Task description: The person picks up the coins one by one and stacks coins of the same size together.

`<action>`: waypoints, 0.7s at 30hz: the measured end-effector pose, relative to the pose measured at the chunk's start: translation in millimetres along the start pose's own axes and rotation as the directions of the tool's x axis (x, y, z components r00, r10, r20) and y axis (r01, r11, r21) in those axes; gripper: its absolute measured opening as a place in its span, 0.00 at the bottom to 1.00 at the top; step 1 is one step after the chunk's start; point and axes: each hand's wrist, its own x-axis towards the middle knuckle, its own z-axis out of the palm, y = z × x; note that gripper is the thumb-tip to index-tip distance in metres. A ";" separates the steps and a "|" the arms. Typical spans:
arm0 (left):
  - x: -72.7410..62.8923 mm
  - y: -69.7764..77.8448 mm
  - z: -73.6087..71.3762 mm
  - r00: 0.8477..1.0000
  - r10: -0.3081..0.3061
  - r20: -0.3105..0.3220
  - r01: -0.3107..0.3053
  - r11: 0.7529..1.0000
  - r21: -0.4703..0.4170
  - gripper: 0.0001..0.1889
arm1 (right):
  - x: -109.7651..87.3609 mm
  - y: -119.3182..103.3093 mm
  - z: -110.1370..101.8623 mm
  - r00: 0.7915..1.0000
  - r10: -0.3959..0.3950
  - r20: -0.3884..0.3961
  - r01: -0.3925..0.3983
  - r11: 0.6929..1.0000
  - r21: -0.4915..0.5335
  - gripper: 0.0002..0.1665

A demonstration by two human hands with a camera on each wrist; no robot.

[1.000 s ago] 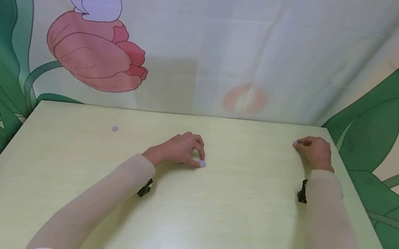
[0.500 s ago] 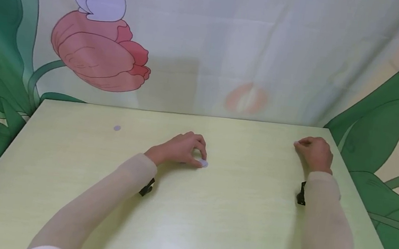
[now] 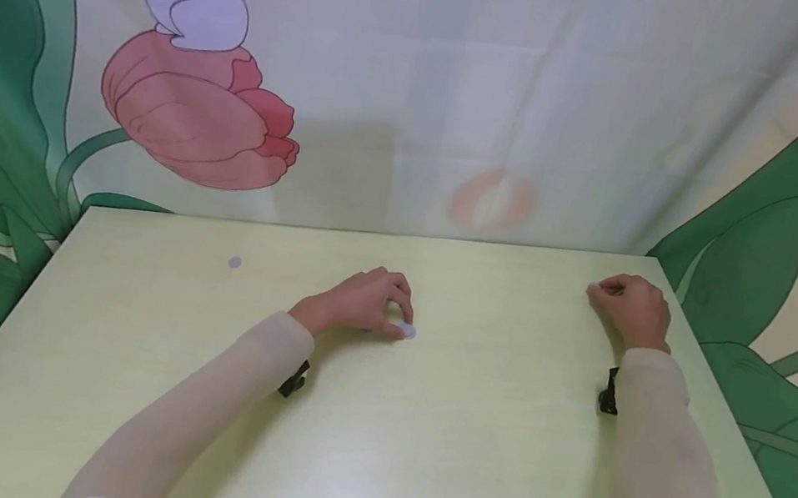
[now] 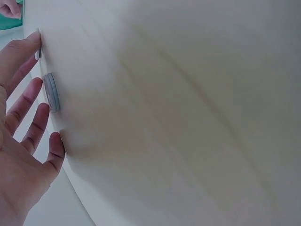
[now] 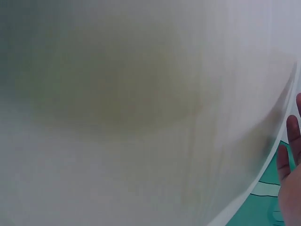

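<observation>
Near the middle of the table, my left hand [image 3: 365,299] pinches a small pale lilac disc [image 3: 410,331] at its edge between thumb and fingers. Under that palm lies a thicker grey disc [image 4: 52,92], plainest in the left wrist view; it looks like layers stacked together. My right hand [image 3: 637,308], by the far right corner, holds a small pale disc [image 3: 593,286] at its fingertips, mostly covered by them. The right wrist view catches only some fingers at its right edge, and no disc. Another flat lilac disc [image 3: 234,262] lies on its own at the far left.
The pale wooden table [image 3: 373,447] ends at a back edge just beyond both hands. Behind it hangs a printed curtain [image 3: 422,75] with a flower and a white animal. A small black wrist camera [image 3: 294,379] sits under the left sleeve, another black camera [image 3: 609,393] under the right.
</observation>
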 end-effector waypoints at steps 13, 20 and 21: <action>-0.3 0.0 1.2 1.000 -0.019 0.006 0.019 1.000 -0.010 0.10 | 3.7 -2.2 -5.6 1.000 0.015 0.017 -0.016 0.998 0.063 0.26; 0.9 -0.4 1.0 1.000 -0.024 0.009 0.024 1.000 0.005 0.10 | 2.5 -11.8 -11.5 1.000 -0.018 0.004 0.018 0.995 0.097 0.24; 1.2 -0.7 1.1 1.000 -0.025 0.010 0.025 1.000 0.005 0.10 | 2.5 -12.9 -12.6 1.000 -0.025 0.003 0.025 0.995 0.095 0.24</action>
